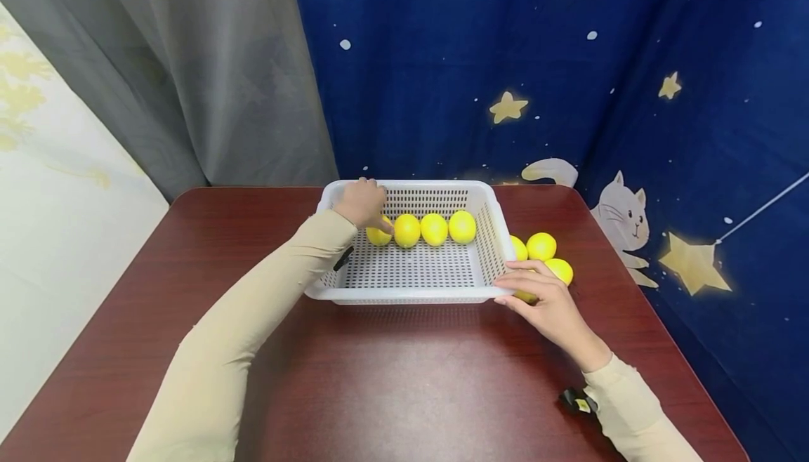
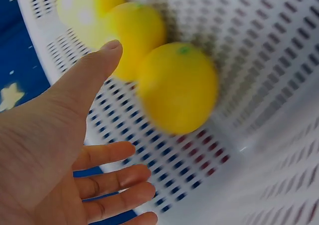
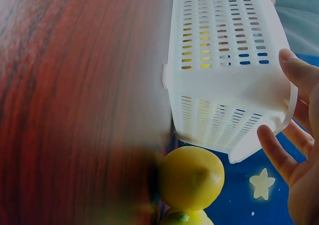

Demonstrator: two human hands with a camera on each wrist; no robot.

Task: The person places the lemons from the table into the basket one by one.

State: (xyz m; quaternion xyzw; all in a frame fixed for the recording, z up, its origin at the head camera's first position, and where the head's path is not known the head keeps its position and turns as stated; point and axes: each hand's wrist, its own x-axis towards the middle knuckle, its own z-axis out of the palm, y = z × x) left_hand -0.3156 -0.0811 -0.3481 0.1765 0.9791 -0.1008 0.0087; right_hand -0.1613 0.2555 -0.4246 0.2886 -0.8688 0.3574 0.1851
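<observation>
A white perforated plastic basket (image 1: 404, 293) stands on the table with several yellow lemons (image 1: 433, 229) in a row inside, along its back part. My left hand (image 1: 362, 202) reaches over the back left of the basket, beside the leftmost lemon (image 1: 378, 236). In the left wrist view its fingers are spread, and the thumb overlaps one of the lemons (image 2: 179, 90). At the front right corner, my right hand (image 1: 546, 300) grips the basket's rim, thumb at the front and fingers over the side. No lemon is in the right hand.
More lemons (image 1: 541, 246) lie on the table just right of the basket, partly hidden by its wall and my right hand. The dark red table (image 1: 404, 378) ends at a blue star-patterned curtain (image 1: 430, 76) and a grey curtain (image 1: 253, 97).
</observation>
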